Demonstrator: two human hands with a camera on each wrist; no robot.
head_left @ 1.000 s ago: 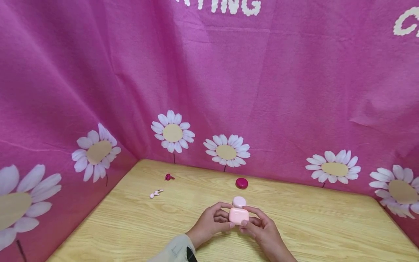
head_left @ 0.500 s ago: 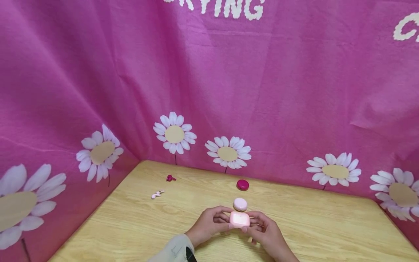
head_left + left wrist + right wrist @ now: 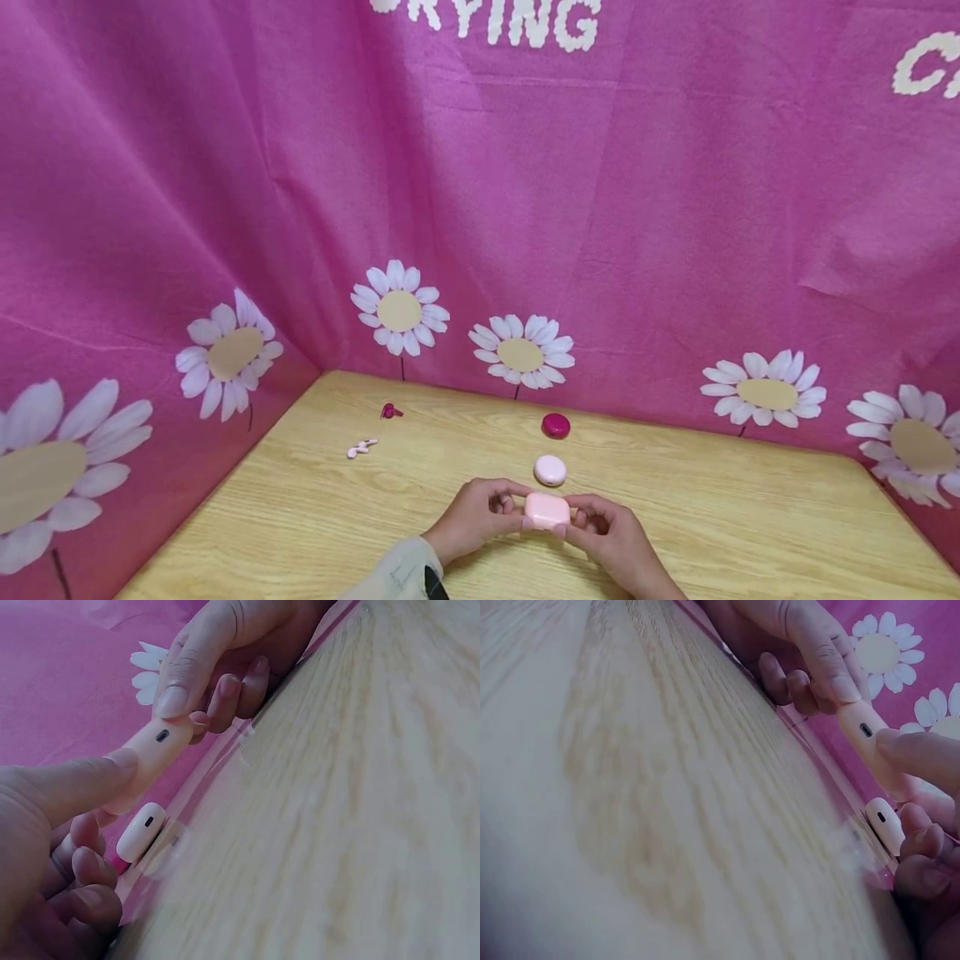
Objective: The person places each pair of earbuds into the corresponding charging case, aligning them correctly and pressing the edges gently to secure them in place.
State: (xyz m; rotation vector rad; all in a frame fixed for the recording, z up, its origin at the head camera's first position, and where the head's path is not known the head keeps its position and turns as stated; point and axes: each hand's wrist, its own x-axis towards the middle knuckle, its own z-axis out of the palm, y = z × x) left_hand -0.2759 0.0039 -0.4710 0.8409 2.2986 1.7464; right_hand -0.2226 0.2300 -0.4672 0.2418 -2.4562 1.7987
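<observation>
Holding the pink earbud case (image 3: 547, 511) steady is probably best done with light, even pressure at both ends, the charging port (image 3: 162, 736) left uncovered. At the head view's lower centre, it is pinched at the left end by the left hand (image 3: 476, 517), at the right by the right hand (image 3: 613, 540), each grip parted only by the case's thickness.

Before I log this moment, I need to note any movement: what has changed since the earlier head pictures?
The peach case, pinched throughout by the left hand and right hand, has shifted slightly toward the person or downward, opening a visible gap below the pale case. Nothing was newly grasped or released. The pale case, red case, pale earbuds and red earbuds stayed put.
</observation>
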